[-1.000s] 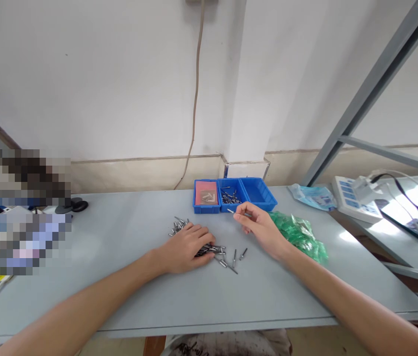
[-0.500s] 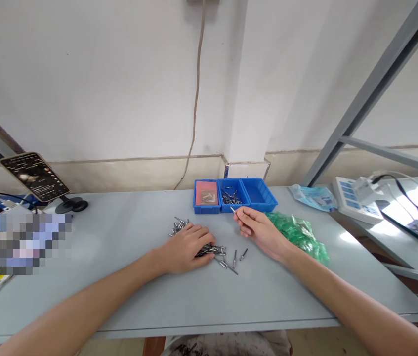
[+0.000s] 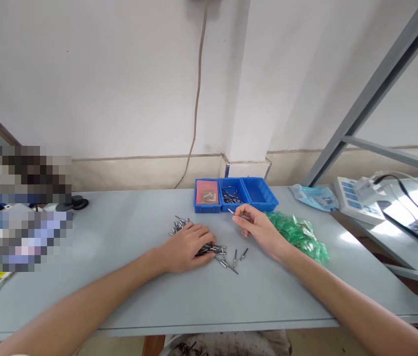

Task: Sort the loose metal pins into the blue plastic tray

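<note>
My left hand (image 3: 188,247) rests palm down on a pile of metal rivets (image 3: 214,249), its fingers slightly curled and apart over them. My right hand (image 3: 255,226) pinches one rivet (image 3: 230,211) between thumb and fingertips, just in front of the blue bins. Loose rivets (image 3: 235,258) lie on the table between the hands. The middle blue bin (image 3: 233,207) holds many rivets. In the left blue bin (image 3: 207,209) are a pink sheet and a small clear packet. The right blue bin (image 3: 261,192) shows nothing inside.
A crumpled green plastic bag (image 3: 300,235) lies beside my right wrist on the grey table (image 3: 127,296). Farther right are a blue-and-white packet (image 3: 314,198) and a power strip (image 3: 357,200). Cables, another power strip and blurred-out items stand at the left.
My right hand has shifted slightly, tilting the pinched rivet a little up and left by the middle bin. My left hand stays on the pile.
</note>
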Motion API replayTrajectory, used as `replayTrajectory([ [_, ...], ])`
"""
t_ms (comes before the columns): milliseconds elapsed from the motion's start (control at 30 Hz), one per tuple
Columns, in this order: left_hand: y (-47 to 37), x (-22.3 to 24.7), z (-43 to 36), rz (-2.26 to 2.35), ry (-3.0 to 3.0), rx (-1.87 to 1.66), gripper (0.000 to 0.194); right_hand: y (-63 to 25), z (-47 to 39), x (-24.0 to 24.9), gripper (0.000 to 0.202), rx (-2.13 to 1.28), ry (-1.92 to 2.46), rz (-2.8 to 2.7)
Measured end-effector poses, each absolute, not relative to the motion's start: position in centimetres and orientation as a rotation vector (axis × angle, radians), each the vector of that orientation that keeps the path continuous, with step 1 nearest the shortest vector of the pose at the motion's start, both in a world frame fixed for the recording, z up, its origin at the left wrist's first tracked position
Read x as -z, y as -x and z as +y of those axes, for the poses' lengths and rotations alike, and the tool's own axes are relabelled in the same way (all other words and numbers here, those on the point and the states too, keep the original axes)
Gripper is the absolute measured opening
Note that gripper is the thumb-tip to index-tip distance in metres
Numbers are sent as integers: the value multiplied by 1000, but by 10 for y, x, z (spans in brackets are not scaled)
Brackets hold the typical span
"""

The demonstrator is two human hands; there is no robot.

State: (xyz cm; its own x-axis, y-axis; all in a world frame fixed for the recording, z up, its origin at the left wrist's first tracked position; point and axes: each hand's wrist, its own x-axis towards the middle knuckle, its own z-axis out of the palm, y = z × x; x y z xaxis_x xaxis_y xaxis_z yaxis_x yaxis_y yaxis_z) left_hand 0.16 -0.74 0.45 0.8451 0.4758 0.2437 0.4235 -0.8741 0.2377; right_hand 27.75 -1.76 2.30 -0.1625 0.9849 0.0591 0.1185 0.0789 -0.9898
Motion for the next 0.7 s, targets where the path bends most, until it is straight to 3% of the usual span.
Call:
replayTrajectory([
  [267,-2,-3,-7,692,-2857,-453,19,-279,-14,-17,28,-913,1225,-1654],
  [467,-2,-5,-7,696,-2853,-445,19,-276,-16,-22,45,-1225,1261,-1423],
  [700,0,-3,-7,708,-2848,-449,20,-281,-12,-20,42,-1313,1231,-1204],
])
